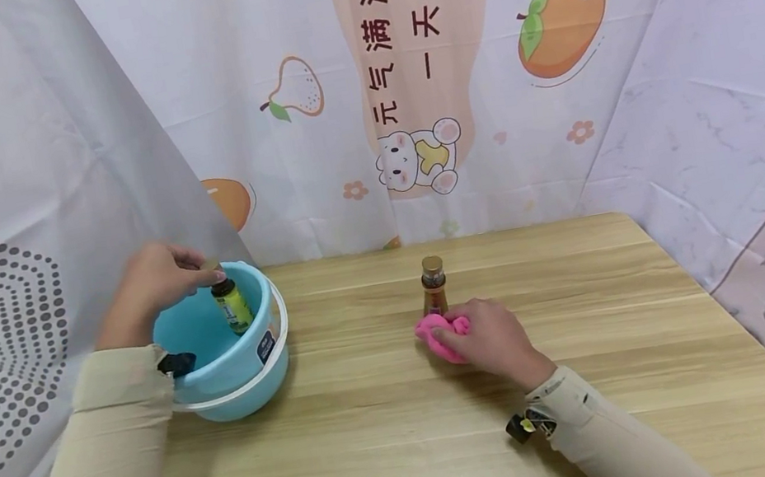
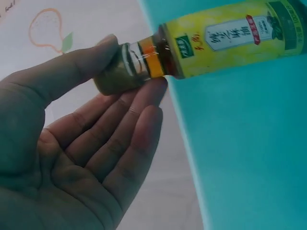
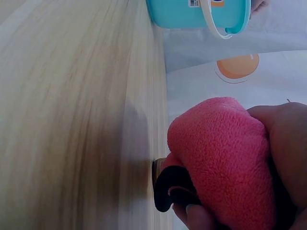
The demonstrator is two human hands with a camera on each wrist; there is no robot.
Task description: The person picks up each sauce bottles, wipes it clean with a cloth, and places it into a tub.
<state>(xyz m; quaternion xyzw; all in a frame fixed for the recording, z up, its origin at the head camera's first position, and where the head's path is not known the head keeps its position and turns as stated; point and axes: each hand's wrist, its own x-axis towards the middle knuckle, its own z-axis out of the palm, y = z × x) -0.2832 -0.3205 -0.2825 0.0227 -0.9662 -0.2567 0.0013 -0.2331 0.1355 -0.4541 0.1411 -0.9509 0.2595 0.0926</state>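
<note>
My left hand (image 1: 163, 283) pinches the brownish-gold cap of a small bottle with a yellow-green label (image 1: 234, 309), thumb on one side and fingertips on the other. In the left wrist view this bottle (image 2: 230, 38) extends over the blue bucket's inside; in the head view it leans within the bucket (image 1: 225, 380). My right hand (image 1: 496, 341) grips a bunched pink cloth (image 1: 446, 337), fuzzy, with a black part (image 3: 172, 184) beside it in the right wrist view. Just behind the cloth stands a brown bottle with a gold cap (image 1: 434, 284), its lower part hidden.
The bucket's white handle (image 1: 281, 334) hangs down around its outside. A wood-grain table (image 1: 387, 455) lies under everything. Behind it hangs a printed white curtain (image 1: 314, 183), with more draped cloth at both sides.
</note>
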